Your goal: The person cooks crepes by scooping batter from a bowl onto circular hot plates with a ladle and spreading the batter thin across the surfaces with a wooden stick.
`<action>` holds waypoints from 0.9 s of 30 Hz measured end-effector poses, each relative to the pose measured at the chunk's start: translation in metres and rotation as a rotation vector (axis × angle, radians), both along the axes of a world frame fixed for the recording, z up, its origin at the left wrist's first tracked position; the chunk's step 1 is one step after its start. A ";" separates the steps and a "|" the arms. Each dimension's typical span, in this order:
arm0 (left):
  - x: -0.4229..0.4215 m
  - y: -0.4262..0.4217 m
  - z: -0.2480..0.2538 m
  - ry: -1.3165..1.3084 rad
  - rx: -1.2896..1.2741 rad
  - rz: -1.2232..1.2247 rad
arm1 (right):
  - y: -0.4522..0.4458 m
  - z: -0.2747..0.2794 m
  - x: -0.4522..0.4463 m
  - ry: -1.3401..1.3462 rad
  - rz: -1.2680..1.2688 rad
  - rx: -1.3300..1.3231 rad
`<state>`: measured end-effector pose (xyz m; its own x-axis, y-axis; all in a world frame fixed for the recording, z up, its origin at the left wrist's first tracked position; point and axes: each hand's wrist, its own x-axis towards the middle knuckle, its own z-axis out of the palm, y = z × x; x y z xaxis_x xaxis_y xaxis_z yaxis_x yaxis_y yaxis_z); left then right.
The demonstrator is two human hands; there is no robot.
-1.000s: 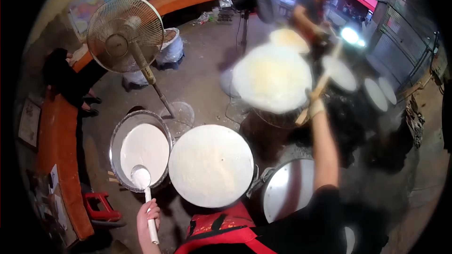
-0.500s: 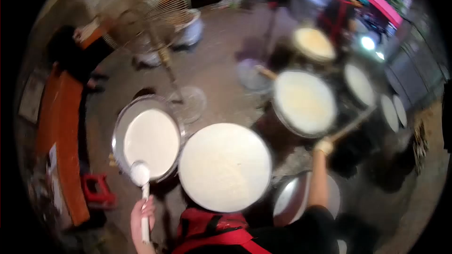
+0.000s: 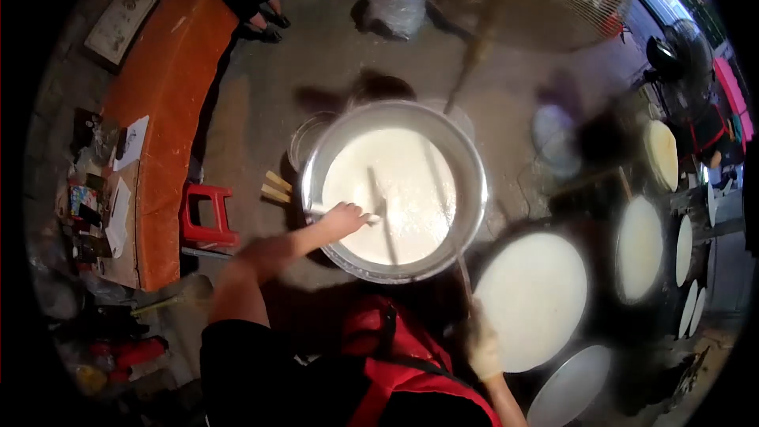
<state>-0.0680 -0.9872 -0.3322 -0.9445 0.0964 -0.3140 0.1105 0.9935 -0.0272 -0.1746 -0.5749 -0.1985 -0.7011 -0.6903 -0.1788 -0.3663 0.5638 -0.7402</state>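
Observation:
A large metal pot point(image 3: 474, 190) of white, batter-like liquid point(image 3: 419, 190) stands in front of me. Over its near left part reaches my left hand point(image 3: 344, 221), closed around the pale handle of a ladle point(image 3: 371, 220). The ladle's bowl is out of sight, apparently down in the liquid. My right hand point(image 3: 484, 348), in a pale glove, is low beside the pot and closed on a thin wooden stick point(image 3: 464, 273). This hand is blurred. Just right of it is a round griddle point(image 3: 534, 300) covered with a white layer.
Several more round griddles, one marked here point(image 3: 640, 249), stretch to the right. A tilted metal lid or pan point(image 3: 571, 387) lies near my right arm. A red stool point(image 3: 209, 215) and an orange-covered table point(image 3: 170, 150) are left. A fan point(image 3: 538, 0) stands ahead; a person's feet point(image 3: 265, 24) show far left.
My view has swung left, bringing the pot to the middle. My left hand has moved from the pot's near edge to over the liquid. My right hand has come back from the far griddles with the stick.

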 end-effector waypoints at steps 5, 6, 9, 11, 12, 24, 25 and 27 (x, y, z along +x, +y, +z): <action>-0.013 -0.014 -0.032 0.266 0.097 0.663 | -0.142 -0.058 0.003 0.142 0.187 0.220; -0.020 0.002 -0.060 0.326 0.148 0.958 | -0.164 -0.078 0.000 0.162 0.183 0.294; -0.045 0.037 -0.202 0.085 1.712 1.275 | -0.168 -0.135 0.009 0.100 0.197 0.520; -0.056 0.054 -0.197 -0.182 2.516 1.542 | -0.146 -0.150 0.022 0.130 0.189 0.400; -0.066 0.057 -0.133 -0.341 2.807 1.803 | -0.141 -0.120 0.030 0.053 0.168 0.483; -0.052 0.147 0.192 0.369 2.868 1.602 | 0.009 -0.031 0.057 0.252 0.238 -0.019; -0.045 0.153 0.215 0.403 2.849 1.578 | 0.015 -0.031 0.057 0.293 0.243 -0.139; -0.029 0.162 0.249 0.507 2.731 1.409 | 0.030 -0.011 0.049 0.319 0.290 -0.181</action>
<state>-0.0970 -0.8251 -0.0831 -0.7320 -0.4113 -0.5431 0.3091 -0.9109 0.2733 -0.1253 -0.5451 -0.2091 -0.4747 -0.8662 0.1560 -0.7151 0.2764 -0.6420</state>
